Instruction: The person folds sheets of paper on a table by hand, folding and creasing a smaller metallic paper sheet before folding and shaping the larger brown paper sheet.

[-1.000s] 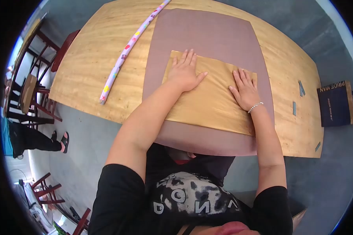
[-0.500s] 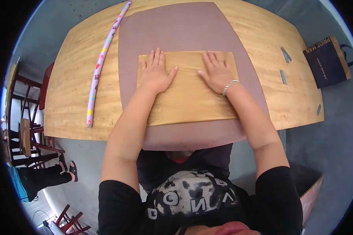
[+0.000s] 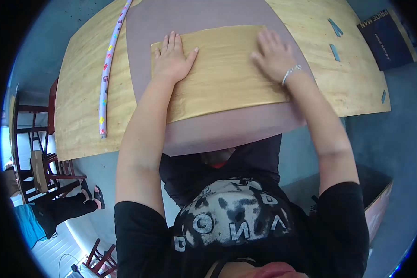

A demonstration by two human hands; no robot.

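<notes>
A golden-brown rectangular sheet (image 3: 217,74), which looks like glossy paper, lies flat on a mauve mat (image 3: 204,14). My left hand (image 3: 173,60) rests palm down near the sheet's left edge, fingers straight and thumb spread to the side. Toward the upper right corner, my right hand (image 3: 276,55) lies over the sheet with fingers extended, slightly smeared by motion. A silvery bracelet (image 3: 291,73) circles the right wrist. Neither hand holds anything.
Left of the mat, a patterned lilac roll (image 3: 107,69) lies along the wooden table (image 3: 78,92). Several grey-blue strips (image 3: 335,53) lie on the right side, beside a dark blue bag (image 3: 385,41). At far left are dark wooden chairs (image 3: 51,109) and a person's legs (image 3: 67,206).
My right hand has slid rightward across the sheet toward its right edge. The left hand stays on the sheet's left part. The whole view has shifted and tilted slightly.
</notes>
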